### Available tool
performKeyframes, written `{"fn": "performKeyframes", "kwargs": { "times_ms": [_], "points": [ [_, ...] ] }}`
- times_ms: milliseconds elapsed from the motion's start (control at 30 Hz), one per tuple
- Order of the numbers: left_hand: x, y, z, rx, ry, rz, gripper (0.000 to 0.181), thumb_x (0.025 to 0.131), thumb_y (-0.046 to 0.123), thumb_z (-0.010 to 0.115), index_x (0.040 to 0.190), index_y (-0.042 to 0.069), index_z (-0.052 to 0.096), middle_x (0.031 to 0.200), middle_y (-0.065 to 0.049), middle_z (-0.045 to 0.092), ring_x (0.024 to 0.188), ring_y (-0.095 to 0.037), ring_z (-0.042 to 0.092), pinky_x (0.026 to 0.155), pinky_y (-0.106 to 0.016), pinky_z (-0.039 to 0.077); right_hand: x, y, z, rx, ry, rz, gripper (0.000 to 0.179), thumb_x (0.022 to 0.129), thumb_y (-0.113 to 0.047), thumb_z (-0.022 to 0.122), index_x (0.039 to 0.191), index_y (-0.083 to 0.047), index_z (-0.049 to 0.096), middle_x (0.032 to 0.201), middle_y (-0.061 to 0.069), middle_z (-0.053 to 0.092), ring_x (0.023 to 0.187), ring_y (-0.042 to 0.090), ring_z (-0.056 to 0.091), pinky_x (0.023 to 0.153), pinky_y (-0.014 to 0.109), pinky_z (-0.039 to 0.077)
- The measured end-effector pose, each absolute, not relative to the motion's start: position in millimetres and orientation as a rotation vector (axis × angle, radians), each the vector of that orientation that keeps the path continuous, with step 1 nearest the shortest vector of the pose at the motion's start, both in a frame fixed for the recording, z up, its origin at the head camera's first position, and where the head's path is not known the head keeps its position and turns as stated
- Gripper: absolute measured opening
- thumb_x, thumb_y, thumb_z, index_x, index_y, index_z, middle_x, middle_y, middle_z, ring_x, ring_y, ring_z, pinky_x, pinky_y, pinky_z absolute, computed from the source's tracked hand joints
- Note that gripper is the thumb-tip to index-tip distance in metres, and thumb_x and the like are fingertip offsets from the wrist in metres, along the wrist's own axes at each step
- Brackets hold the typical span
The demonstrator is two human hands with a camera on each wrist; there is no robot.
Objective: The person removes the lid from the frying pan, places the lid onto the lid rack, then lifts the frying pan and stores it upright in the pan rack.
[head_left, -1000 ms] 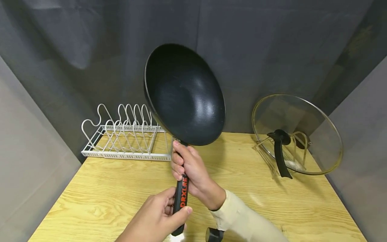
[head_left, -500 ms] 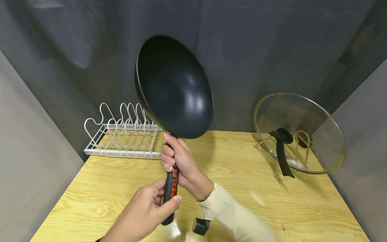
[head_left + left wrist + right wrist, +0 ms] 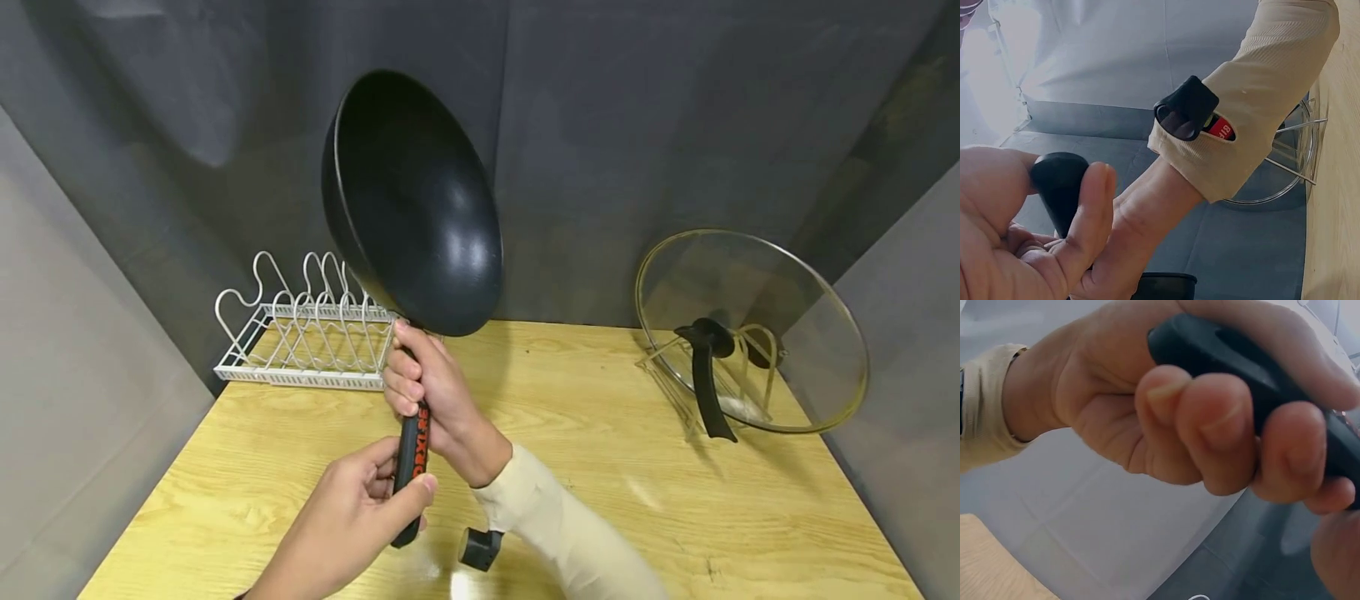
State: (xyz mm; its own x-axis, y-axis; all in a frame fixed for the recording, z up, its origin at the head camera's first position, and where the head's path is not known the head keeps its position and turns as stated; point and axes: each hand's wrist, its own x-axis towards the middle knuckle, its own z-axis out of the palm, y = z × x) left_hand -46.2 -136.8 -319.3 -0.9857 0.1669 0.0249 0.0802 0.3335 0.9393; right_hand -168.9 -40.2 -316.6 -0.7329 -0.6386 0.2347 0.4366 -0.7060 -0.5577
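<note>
A black wok (image 3: 411, 200) is held upright in the air above the wooden table (image 3: 600, 467), its bowl facing right. My right hand (image 3: 423, 387) grips the upper part of its black handle (image 3: 412, 454), which bears red lettering. My left hand (image 3: 360, 508) holds the handle's lower end between thumb and fingers. In the left wrist view the left hand (image 3: 1029, 250) curls round the handle's butt (image 3: 1060, 187). In the right wrist view the fingers (image 3: 1229, 431) of my right hand wrap the handle (image 3: 1241, 362).
A white wire dish rack (image 3: 311, 333) stands at the table's back left. A glass lid (image 3: 750, 329) with a black knob leans on a wire stand at the back right. Grey cloth walls close in on three sides.
The wok has moved left and slightly up, and its bowl has turned more edge-on. Both hands kept their grip on the handle and moved with it.
</note>
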Motion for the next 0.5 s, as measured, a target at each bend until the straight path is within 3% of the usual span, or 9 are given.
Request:
{"fn": "performKeyframes", "kwargs": {
  "times_ms": [500],
  "points": [
    [-48,-140,-322,0.243,2.266,2.128,0.027,0.089,0.01,0.067,0.11,-0.006,0.058,0.083,-0.011,0.068,0.069,-0.021,0.067,0.065,-0.035,0.056,-177,-54,-310,-0.574,0.394,-2.316,0.031,0.103,-0.021,0.032,0.077,-0.017,0.048,0.048,-0.012,0.039,0.034,-0.003,0.041,0.032,0.011,0.03]
  ]
}}
